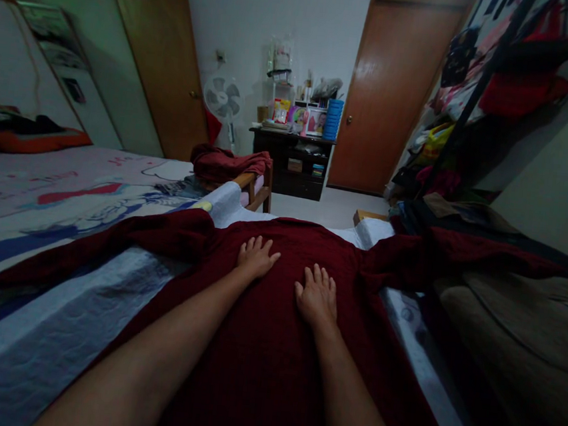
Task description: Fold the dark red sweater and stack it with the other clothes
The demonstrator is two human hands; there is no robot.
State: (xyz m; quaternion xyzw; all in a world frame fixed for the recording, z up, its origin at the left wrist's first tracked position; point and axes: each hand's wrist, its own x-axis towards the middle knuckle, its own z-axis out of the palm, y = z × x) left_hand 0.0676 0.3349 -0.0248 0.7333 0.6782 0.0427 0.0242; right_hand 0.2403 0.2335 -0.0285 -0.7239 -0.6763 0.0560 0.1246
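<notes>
A dark red long-sleeved garment (271, 346) lies spread over a light grey-white padded surface (78, 314), its sleeves stretched out to the left and right. My left hand (256, 258) rests flat on its upper part, left of the middle, with the fingers spread. To the right and slightly nearer, my right hand (317, 296) also lies on the cloth, fingers apart. Neither hand holds anything. The garment's lower end runs out of view at the bottom.
On the left is a bed with a printed sheet (91, 181). Folded reddish cloth (228, 166) sits on a wooden frame ahead. Brown-grey fabric (518, 329) is piled at the right. Farther back stand a fan (223, 97), a dark cabinet (289, 156) and hanging bags (519, 88).
</notes>
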